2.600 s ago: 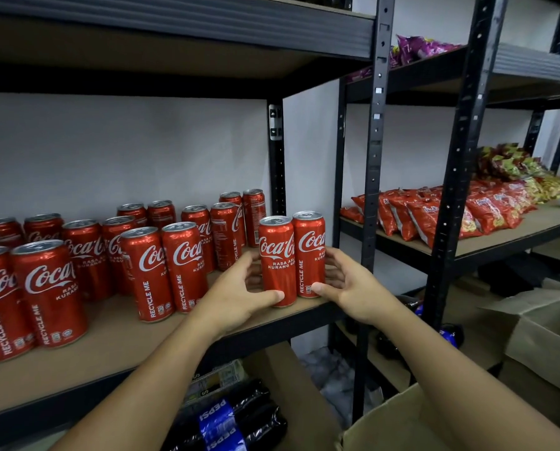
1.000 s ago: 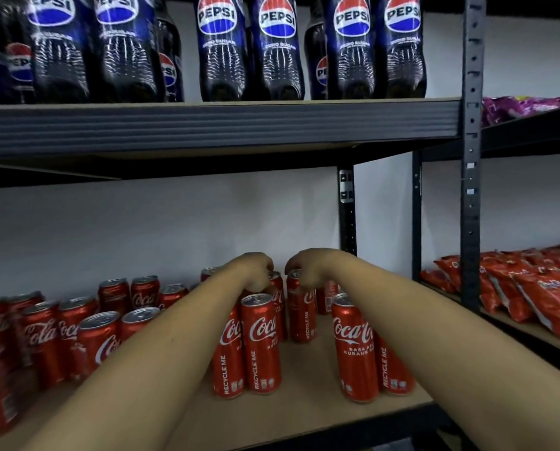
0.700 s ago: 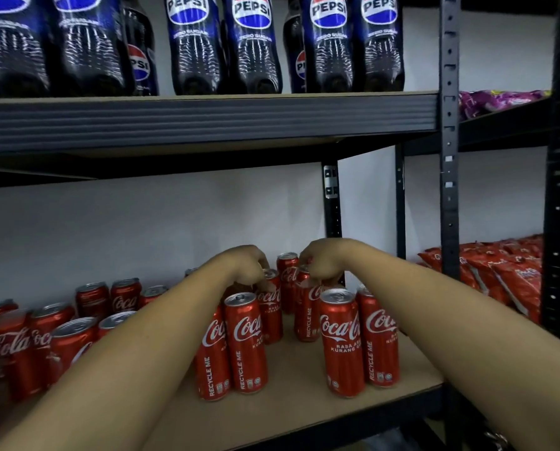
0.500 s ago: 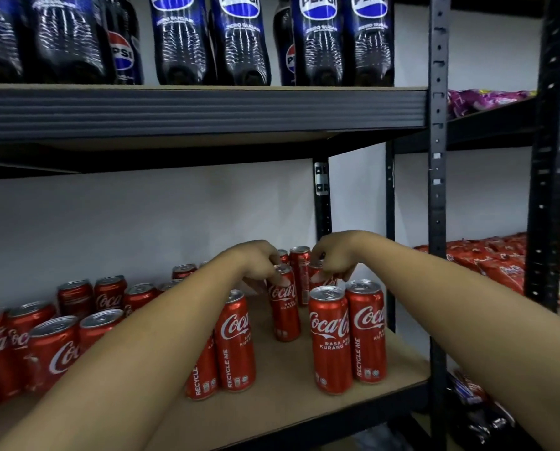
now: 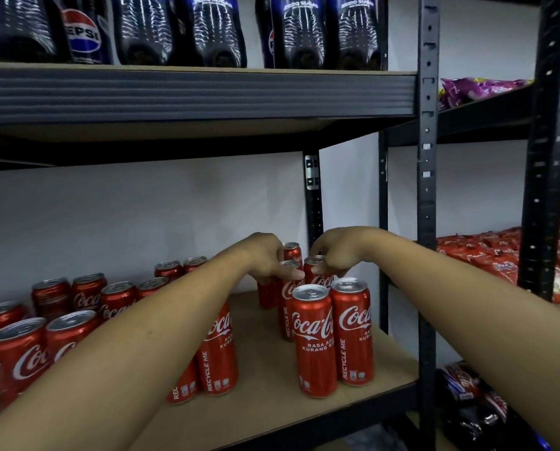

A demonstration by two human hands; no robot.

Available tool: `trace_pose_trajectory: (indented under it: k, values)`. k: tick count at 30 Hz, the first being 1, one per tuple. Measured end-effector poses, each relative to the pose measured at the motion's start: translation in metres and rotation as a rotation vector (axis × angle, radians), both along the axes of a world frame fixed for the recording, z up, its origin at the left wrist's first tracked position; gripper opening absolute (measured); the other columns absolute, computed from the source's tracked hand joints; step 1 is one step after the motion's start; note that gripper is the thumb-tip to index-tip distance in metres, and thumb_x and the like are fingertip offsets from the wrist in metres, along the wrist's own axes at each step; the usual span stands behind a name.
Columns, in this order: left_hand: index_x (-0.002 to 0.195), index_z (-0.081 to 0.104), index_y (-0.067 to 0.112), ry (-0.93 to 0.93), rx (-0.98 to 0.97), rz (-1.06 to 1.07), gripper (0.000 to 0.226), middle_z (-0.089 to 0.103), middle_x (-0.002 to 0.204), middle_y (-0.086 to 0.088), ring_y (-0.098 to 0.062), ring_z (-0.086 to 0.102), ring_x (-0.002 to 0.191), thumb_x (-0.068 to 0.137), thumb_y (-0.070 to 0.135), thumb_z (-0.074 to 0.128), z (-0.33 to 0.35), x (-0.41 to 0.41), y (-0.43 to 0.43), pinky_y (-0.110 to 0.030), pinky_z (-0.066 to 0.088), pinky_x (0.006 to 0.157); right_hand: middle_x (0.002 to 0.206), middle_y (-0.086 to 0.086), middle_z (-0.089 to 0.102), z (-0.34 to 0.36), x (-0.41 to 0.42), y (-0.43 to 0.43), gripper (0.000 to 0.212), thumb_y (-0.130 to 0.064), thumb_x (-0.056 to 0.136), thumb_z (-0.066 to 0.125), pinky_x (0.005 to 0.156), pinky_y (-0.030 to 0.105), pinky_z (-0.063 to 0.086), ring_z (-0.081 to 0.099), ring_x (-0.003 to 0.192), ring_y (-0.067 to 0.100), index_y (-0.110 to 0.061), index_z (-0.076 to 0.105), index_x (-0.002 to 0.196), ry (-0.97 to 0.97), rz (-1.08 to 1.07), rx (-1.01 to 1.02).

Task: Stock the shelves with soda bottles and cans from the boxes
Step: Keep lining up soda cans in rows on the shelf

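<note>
A pair of tall red aluminium Coca-Cola cans stands at the front of a brown board shelf. Just behind the pair, the left hand grips a red can by its top with curled fingers; the right hand grips a neighbouring can likewise. Above, dark plastic Pepsi bottles are cut off.

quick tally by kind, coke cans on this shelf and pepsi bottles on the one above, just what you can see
Coca-Cola cans: 17 in view, one each gripped by the left hand and the right hand; some may be hidden
Pepsi bottles: 7 in view
Total: 24
</note>
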State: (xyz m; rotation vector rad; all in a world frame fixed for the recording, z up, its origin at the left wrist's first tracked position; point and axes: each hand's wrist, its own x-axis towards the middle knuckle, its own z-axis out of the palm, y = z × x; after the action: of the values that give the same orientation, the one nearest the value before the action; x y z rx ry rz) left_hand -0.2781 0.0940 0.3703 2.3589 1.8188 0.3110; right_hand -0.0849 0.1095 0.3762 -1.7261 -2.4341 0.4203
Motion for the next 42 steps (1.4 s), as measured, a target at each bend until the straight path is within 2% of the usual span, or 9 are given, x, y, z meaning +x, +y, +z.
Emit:
trace_pose_trajectory:
  k: [4,10,17,22,31,33,36,39,42]
  values:
    - [0.110,0.071,0.015,-0.002,-0.010,-0.057,0.047,0.075,0.103,0.000,-0.017,0.075,0.083,0.084,0.054,0.077,0.003,-0.003,0.004,-0.038,0.064,0.082,0.141,0.004,0.055,-0.002,0.001,-0.002,0.054,-0.031,0.095,0.071,0.087,0.034,0.062,0.066,0.108,0.022,-0.020,0.051,0.144,-0.020,0.025,0.074]
    - [0.139,0.061,0.024,-0.093,-0.126,-0.119,0.050,0.066,0.134,0.004,-0.021,0.064,0.118,0.092,0.030,0.075,0.004,-0.008,0.008,-0.044,0.055,0.101,0.139,0.004,0.058,-0.004,0.001,-0.002,0.052,-0.030,0.094,0.072,0.093,0.035,0.059,0.064,0.113,0.022,-0.019,0.056,0.142,-0.019,0.031,0.114]
    - [0.136,0.062,0.021,-0.080,-0.077,-0.091,0.051,0.069,0.129,0.001,-0.021,0.065,0.114,0.090,0.037,0.077,-0.004,-0.006,0.007,-0.045,0.055,0.101,0.140,0.005,0.058,-0.003,0.001,-0.004,0.047,-0.023,0.095,0.071,0.089,0.034,0.061,0.063,0.114,0.024,-0.018,0.059,0.139,0.000,0.025,0.104]
    - [0.135,0.063,0.022,-0.105,-0.031,-0.077,0.048,0.068,0.130,0.001,-0.022,0.064,0.115,0.091,0.038,0.075,-0.009,0.000,0.003,-0.045,0.055,0.101,0.136,0.005,0.061,0.000,0.003,-0.007,0.046,-0.016,0.094,0.070,0.070,0.024,0.059,0.065,0.108,0.021,-0.016,0.060,0.138,-0.013,0.011,0.083]
    - [0.146,0.054,0.026,-0.052,-0.015,-0.087,0.057,0.059,0.146,0.001,-0.025,0.056,0.130,0.094,0.045,0.069,-0.010,0.002,-0.006,-0.048,0.049,0.106,0.147,0.005,0.054,0.001,0.003,-0.020,0.056,-0.019,0.094,0.069,0.073,0.023,0.053,0.058,0.123,0.025,-0.017,0.052,0.147,-0.039,-0.018,0.113]
    - [0.151,0.048,0.028,-0.014,0.025,-0.113,0.064,0.054,0.150,0.002,-0.023,0.054,0.133,0.094,0.051,0.067,-0.010,0.000,-0.012,-0.046,0.047,0.109,0.152,0.005,0.049,0.003,0.003,-0.031,0.062,-0.022,0.094,0.069,0.085,0.031,0.058,0.054,0.129,0.028,-0.020,0.045,0.151,0.015,-0.028,0.080]
    - [0.144,0.053,0.029,-0.060,0.128,-0.171,0.057,0.060,0.142,0.004,-0.019,0.059,0.125,0.094,0.054,0.065,-0.004,-0.004,-0.029,-0.041,0.051,0.104,0.154,0.004,0.047,0.008,0.007,-0.055,0.062,-0.042,0.099,0.062,0.105,0.037,0.045,0.049,0.137,0.026,-0.019,0.043,0.153,-0.064,-0.019,0.198]
    - [0.134,0.062,0.030,-0.183,0.182,-0.210,0.036,0.065,0.132,0.009,-0.012,0.061,0.118,0.100,0.041,0.061,0.006,-0.006,-0.054,-0.034,0.052,0.101,0.146,0.000,0.057,0.007,0.019,-0.081,0.055,-0.051,0.101,0.054,0.103,0.032,0.043,0.055,0.129,0.019,-0.020,0.053,0.146,0.038,0.005,0.256]
    - [0.129,0.066,0.026,-0.313,-0.039,-0.288,0.031,0.070,0.119,0.010,-0.009,0.070,0.103,0.100,0.038,0.064,0.014,0.000,-0.079,-0.029,0.058,0.090,0.132,-0.006,0.065,0.005,0.030,-0.103,0.050,-0.054,0.099,0.056,0.097,0.034,0.053,0.062,0.113,0.011,-0.024,0.059,0.138,0.173,0.036,0.106]
